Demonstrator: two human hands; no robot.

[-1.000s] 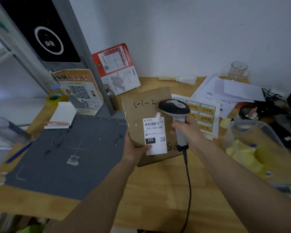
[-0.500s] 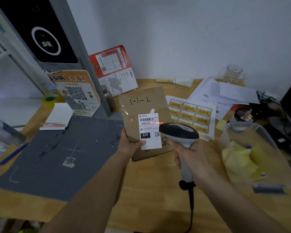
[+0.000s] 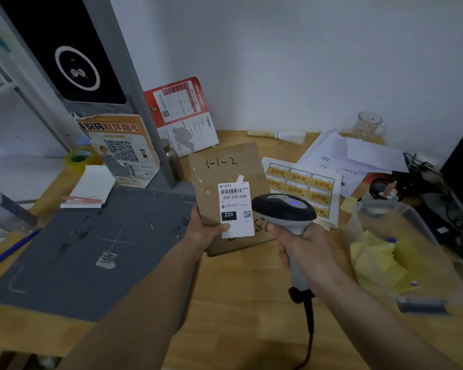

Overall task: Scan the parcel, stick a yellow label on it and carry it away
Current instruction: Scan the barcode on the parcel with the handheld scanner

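The parcel is a flat brown cardboard packet marked "3-1-2", tilted up off the wooden desk, with a white shipping label on its face. My left hand grips its lower left edge, thumb on the label. My right hand holds the handle of a grey and black barcode scanner; its head points at the label and a blue light glows on top. A sheet of yellow labels lies on the desk just right of the parcel.
A grey cutting mat covers the desk's left part. A clear plastic bin with yellow paper stands at the right. Loose papers, a glass, cables, a tape roll, a notepad and a grey post with posters stand further back.
My right hand has drawn the scanner back from over the label to its lower right. A red scan line showed on the label half a second ago; now a blue light glows.
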